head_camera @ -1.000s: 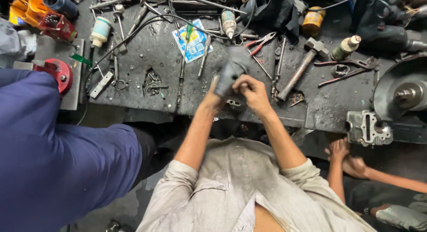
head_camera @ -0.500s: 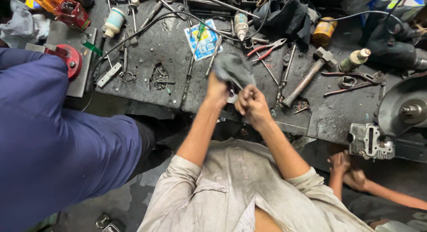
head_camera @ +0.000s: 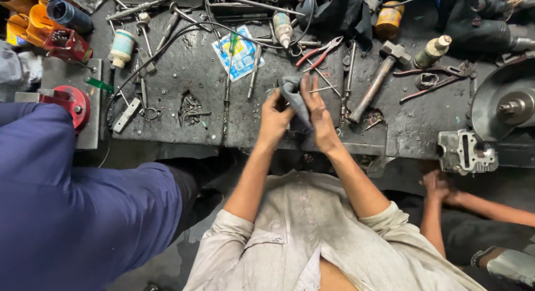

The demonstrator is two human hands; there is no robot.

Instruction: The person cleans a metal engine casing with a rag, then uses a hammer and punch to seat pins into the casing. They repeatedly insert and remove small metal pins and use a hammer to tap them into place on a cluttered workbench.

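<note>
While greasy bench (head_camera: 184, 73) glistens, hands (head_camera: 274, 117) bunch crumpled grey rag (head_camera: 291, 93).

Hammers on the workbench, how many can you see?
1. The hammer lies on the workbench, right of the right hand, head away from the person. The left hand and right hand hold a grey rag. Clutter may hide others.

A matt grey cloth rag (head_camera: 293, 98) sits at frame centre. The greasy, rough black bench (head_camera: 184, 73) carries a dull steel hammer (head_camera: 379, 79) at upper right.
</note>
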